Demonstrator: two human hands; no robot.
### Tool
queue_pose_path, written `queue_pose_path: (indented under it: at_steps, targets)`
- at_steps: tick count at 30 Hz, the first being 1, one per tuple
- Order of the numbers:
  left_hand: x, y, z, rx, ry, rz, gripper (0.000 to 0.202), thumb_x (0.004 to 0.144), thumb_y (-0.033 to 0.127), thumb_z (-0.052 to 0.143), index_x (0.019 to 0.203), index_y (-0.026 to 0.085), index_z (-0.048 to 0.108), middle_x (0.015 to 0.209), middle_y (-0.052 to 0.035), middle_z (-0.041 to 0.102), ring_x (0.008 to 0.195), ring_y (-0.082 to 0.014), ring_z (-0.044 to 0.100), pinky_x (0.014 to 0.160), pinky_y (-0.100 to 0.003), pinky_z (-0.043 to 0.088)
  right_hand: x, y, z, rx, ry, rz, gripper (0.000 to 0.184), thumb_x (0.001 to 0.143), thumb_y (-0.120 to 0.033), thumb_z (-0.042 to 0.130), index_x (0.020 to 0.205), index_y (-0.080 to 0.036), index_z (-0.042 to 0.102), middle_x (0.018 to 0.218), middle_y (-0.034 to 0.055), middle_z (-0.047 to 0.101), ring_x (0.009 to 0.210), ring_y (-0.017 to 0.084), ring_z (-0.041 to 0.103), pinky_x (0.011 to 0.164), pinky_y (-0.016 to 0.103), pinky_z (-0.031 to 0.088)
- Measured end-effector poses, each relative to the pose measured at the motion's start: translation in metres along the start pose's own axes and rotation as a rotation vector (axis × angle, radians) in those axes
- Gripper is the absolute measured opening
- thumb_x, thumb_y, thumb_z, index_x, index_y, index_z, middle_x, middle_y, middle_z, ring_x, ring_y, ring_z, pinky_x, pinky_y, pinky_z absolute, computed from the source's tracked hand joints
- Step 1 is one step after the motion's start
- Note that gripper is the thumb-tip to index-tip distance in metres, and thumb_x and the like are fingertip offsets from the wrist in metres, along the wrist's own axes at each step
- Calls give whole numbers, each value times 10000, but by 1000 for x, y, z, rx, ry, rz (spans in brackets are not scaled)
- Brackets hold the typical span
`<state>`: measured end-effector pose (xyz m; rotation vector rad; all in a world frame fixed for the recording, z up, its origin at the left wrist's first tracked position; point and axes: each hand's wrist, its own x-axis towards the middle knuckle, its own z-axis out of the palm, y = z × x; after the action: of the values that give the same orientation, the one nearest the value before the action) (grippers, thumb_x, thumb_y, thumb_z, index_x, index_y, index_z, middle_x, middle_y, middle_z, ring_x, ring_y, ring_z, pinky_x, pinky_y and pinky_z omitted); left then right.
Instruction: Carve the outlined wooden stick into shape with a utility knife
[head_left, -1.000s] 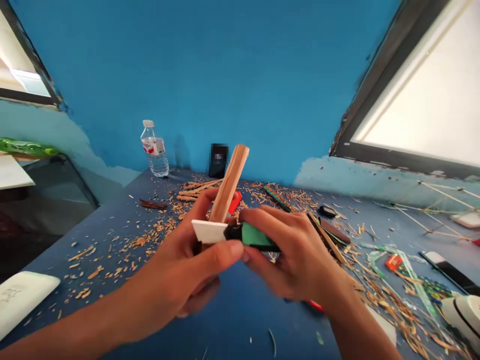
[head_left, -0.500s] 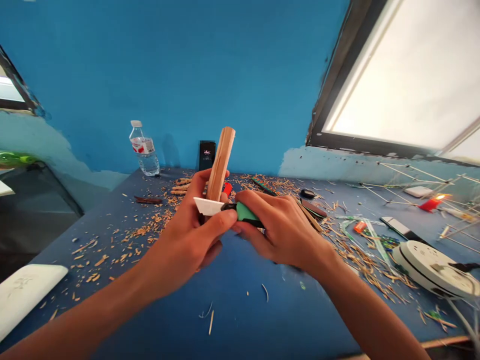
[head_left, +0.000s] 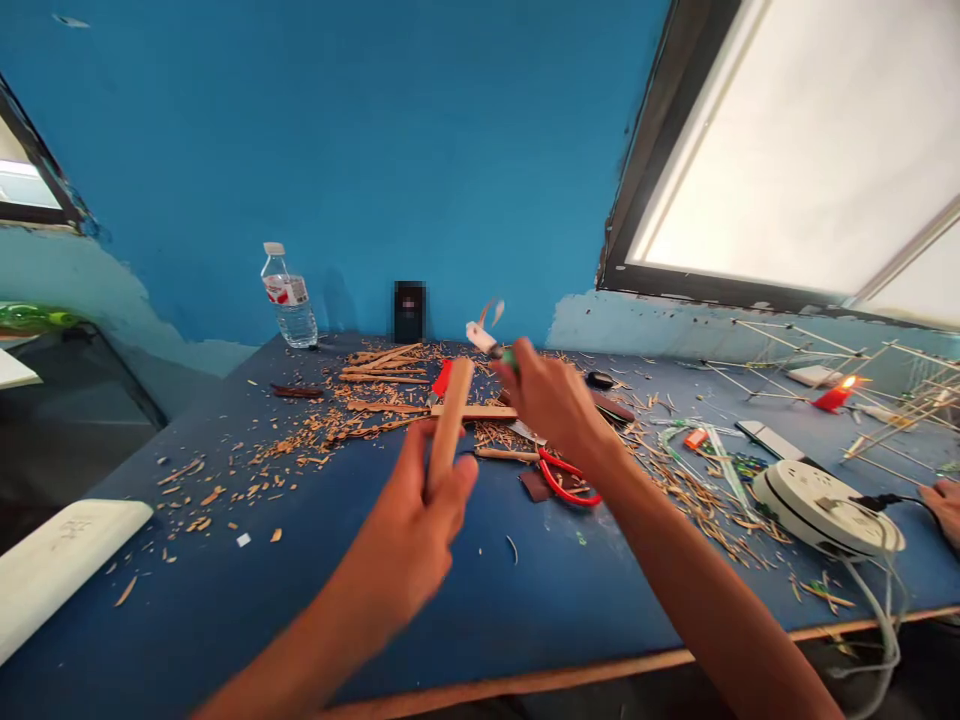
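Observation:
My left hand [head_left: 416, 520] is wrapped round the lower end of a wooden stick [head_left: 451, 415], which stands nearly upright over the table. Up and to its right, my right hand [head_left: 553, 402] grips the green handle of a carving knife [head_left: 481, 338]. The blade is clear of the wood. Thin curled shavings [head_left: 495, 312] show at the blade, blurred by motion. Below the right hand lies a tool with red looped handles [head_left: 574, 497], partly on a dark brown piece [head_left: 535, 487]. Behind the stick are a longer flat wooden strip [head_left: 480, 412] and a red object [head_left: 441, 378].
Wood shavings [head_left: 300, 440] litter the blue table [head_left: 487, 620]. A water bottle [head_left: 291, 305] and a dark phone [head_left: 409, 315] stand by the wall. Rightward are a round power strip [head_left: 817, 500], a lit red candle [head_left: 832, 400], stick frames [head_left: 802, 345] and another person's hand [head_left: 943, 508].
The knife has left the wooden stick and moved up and right with my right hand. My left hand and the stick are lower, uncovering the red-handled tool. Another person's hand now shows at right.

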<state>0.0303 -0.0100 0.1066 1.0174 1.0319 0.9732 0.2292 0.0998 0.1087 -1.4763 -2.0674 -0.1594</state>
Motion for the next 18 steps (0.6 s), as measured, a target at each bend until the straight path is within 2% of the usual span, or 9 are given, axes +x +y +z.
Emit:
queue_pose_path:
  at_steps: [2,4,5,7,10,12,14,16,18]
  targets:
    - [-12,-9,-8,-107,-55,-99,404,977,575,648,1264,366,456,653,110,287,463,-55,179,364,-76,140,19,38,3,34,29,138,347,1093,-491,421,987,-196,569,672,-10,545,530,131,367,577,307,262]
    - [-20,-16,-21,-255,-114,-143,405,984,535,653,1309,387,464,691,105,316,470,-38,100,355,-61,143,28,67,7,92,52,227,378,1082,-532,450,948,-201,575,699,-43,502,550,121,386,578,282,335]
    - [-21,-19,-28,-335,-153,-153,387,986,514,646,1310,380,484,710,99,344,473,-34,76,341,-58,156,26,75,9,128,54,246,397,1081,-549,445,931,-204,571,711,-43,498,566,122,406,587,280,357]
    - [-19,-23,-41,-482,-229,-165,311,995,461,598,1274,336,546,734,82,397,464,-29,75,306,-59,199,13,74,13,214,27,237,441,1101,-568,365,924,-213,556,722,-37,498,597,129,447,599,281,372]
    - [-13,-28,-49,-610,-236,-188,245,1014,388,519,1213,285,615,725,64,426,445,-32,133,285,-64,263,-24,40,11,357,-80,129,459,1117,-576,254,1031,-226,537,699,-44,496,600,137,471,583,280,350]
    - [-11,-31,-46,-620,-176,-194,251,1027,359,509,1224,266,633,712,60,434,435,-36,177,278,-78,311,-51,6,6,425,-156,34,400,1094,-594,363,1135,-235,535,696,-59,516,595,135,481,582,277,346]
    - [-12,-34,-43,-602,-117,-207,256,1027,362,536,1237,256,639,705,55,457,421,-41,224,269,-99,340,-75,-24,0,461,-195,-77,334,1078,-543,444,1164,-235,540,779,-38,588,664,139,531,646,289,371]
    - [-15,-37,-42,-600,-74,-201,285,994,371,608,1261,274,642,694,56,470,423,-46,251,273,-103,336,-93,-48,-4,400,-212,-199,283,1085,-477,468,1196,-228,541,852,-17,633,685,148,543,639,305,338]
    - [-20,-39,-43,-615,-84,-185,422,905,375,722,1314,309,642,701,56,487,453,-53,287,301,-99,332,-106,-62,-4,312,-237,-255,253,1101,-447,441,1194,-234,541,896,-6,652,715,168,572,631,320,318]
